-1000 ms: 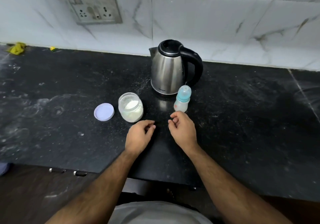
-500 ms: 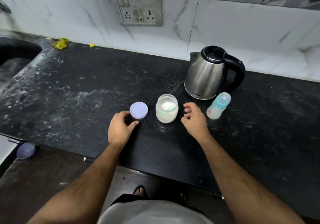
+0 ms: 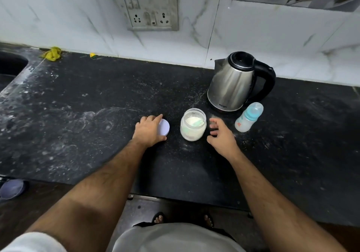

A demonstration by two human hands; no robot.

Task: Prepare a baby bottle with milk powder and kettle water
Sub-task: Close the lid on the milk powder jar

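Observation:
An open glass jar (image 3: pixel 192 133) of white milk powder stands on the black counter (image 3: pixel 97 134). Its round lavender lid (image 3: pixel 165 128) lies flat just left of the jar; my left hand (image 3: pixel 148 132) covers its left half, fingers over the far edge and thumb at the near edge. To the right of the jar, my right hand (image 3: pixel 220 135) hovers with fingers spread and holds nothing. A baby bottle (image 3: pixel 248 118) with a teal cap stands right of that hand. Behind it is a steel kettle (image 3: pixel 231 86) with a black handle and closed lid.
A sink (image 3: pixel 9 66) is cut into the counter at the far left, with a yellow cloth (image 3: pixel 51 54) by the wall. A socket panel (image 3: pixel 151 8) sits on the marble wall. A lavender object (image 3: pixel 11 188) lies below the counter's front edge at left.
My left hand moved left and forward from in front of the jar onto the lavender lid. My right hand shifted from in front of the bottle to the jar's right side.

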